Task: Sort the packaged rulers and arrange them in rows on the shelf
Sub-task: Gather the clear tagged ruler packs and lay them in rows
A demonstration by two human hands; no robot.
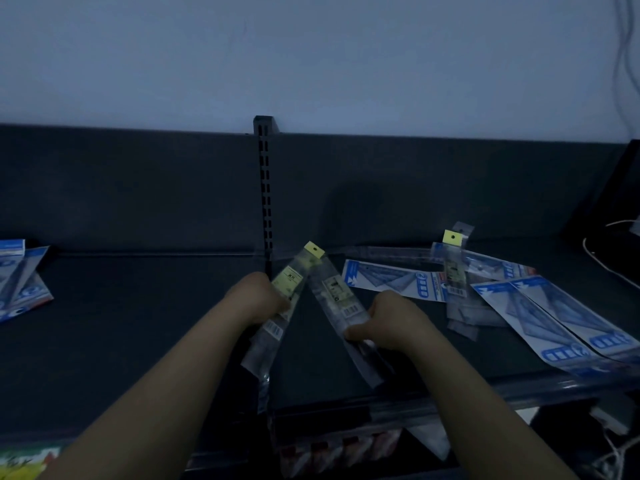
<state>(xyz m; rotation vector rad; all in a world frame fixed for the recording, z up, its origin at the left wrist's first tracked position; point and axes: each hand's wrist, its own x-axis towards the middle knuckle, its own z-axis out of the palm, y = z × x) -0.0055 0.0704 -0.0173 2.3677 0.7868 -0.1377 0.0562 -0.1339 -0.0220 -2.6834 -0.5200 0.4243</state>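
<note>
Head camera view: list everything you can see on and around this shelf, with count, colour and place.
clear ruler packs: three, clear with yellow tops; one in each hand at centre, one lying on the right
blue-and-white packs: about four, scattered on the right; a few more at the left edge
shelf: one, dark grey, across the view
slotted post: one, dark, centre back
wall: pale, above the shelf
white cable: one, far right
reddish packs: several, on the level below
left hand: fingers grip one clear ruler pack
right hand: fingers grip another clear ruler pack
</note>
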